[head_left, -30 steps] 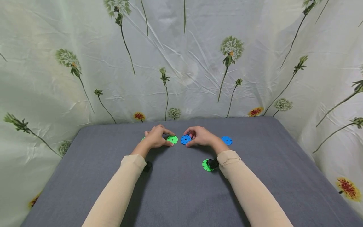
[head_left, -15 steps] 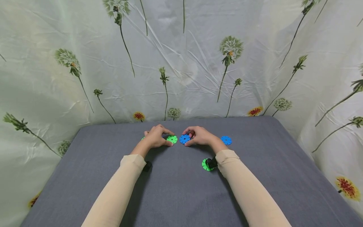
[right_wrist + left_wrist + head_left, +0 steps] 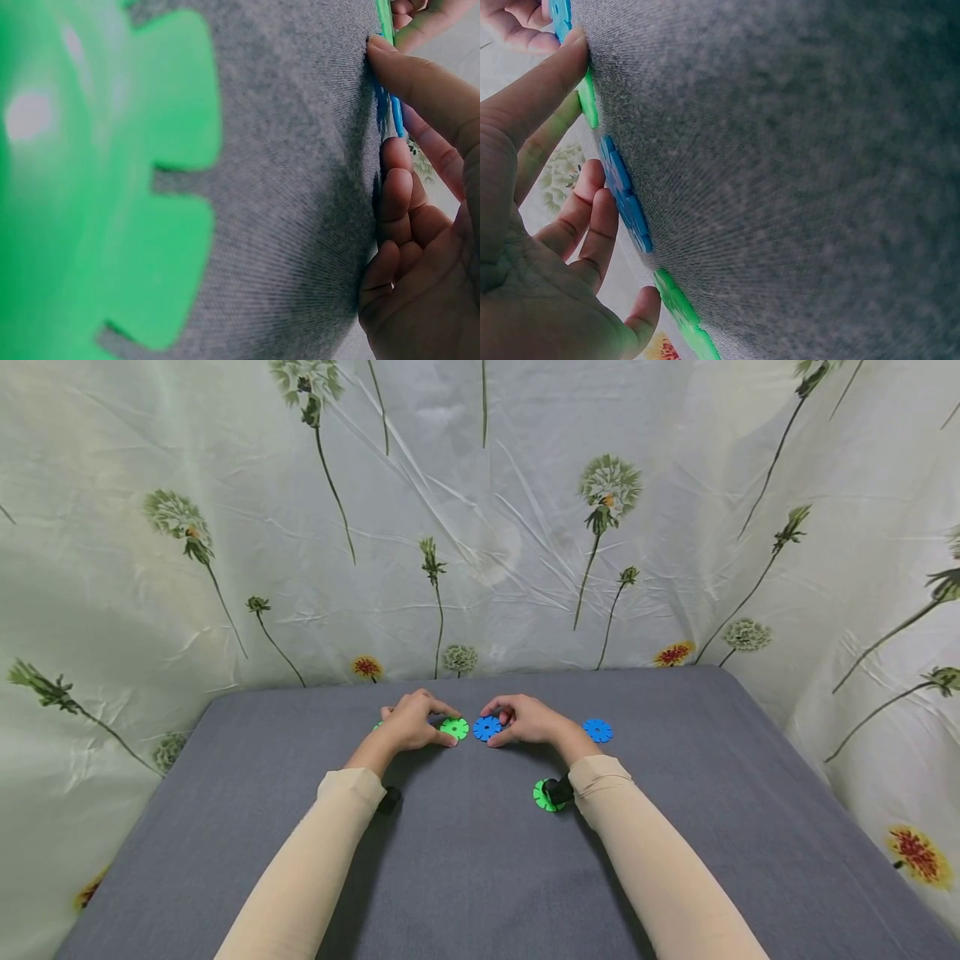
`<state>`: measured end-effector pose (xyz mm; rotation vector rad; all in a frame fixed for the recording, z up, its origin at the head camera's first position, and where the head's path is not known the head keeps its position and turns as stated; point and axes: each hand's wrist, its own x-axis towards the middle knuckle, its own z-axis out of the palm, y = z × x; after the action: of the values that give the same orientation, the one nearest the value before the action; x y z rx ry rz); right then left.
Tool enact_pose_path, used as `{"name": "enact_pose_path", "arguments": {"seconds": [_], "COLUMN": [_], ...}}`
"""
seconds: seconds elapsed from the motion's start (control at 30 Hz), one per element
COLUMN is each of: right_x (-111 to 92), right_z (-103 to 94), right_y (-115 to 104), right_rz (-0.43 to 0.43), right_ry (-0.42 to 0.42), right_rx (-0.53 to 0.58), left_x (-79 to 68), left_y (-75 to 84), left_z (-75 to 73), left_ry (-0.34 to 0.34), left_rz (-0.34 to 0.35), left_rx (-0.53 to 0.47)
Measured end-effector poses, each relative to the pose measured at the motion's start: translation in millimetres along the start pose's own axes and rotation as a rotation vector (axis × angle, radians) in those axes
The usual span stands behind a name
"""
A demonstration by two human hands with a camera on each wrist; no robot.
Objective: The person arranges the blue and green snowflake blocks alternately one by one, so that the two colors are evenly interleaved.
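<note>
My left hand [image 3: 411,722] pinches a green notched plastic disc [image 3: 454,728] between thumb and index finger, at the far middle of the table. Just right of it, my right hand [image 3: 528,720] pinches a blue notched disc [image 3: 487,728] by its edges. A narrow gap separates the two discs, which lie flat on or close to the cloth. Under the left hand's other fingers, the left wrist view shows another blue disc [image 3: 622,195] and another green disc [image 3: 682,315]. From above, the left hand hides most of these.
Another blue disc [image 3: 597,731] lies beyond the right wrist. A green disc [image 3: 547,795] is partly covered by the black wrist camera [image 3: 558,791] on the right arm. Grey cloth [image 3: 465,860] covers the table, and a flowered curtain [image 3: 510,527] hangs behind its far edge.
My right hand has slid slightly left with its blue disc, narrowing the gap to the green one. The left hand stays nearly still.
</note>
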<state>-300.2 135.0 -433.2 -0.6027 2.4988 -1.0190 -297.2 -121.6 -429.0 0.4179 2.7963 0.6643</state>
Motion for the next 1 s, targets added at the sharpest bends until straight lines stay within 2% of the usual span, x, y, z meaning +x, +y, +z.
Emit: {"name": "enact_pose_path", "arguments": {"seconds": [1.0], "right_x": [0.1], "right_z": [1.8], "right_y": [1.9], "right_rz": [-0.004], "right_ry": [0.002], "right_rx": [0.028], "left_x": [-0.5], "left_y": [1.0], "left_z": [1.3], "left_ry": [0.000], "left_rz": [-0.014], "left_rx": [-0.004]}}
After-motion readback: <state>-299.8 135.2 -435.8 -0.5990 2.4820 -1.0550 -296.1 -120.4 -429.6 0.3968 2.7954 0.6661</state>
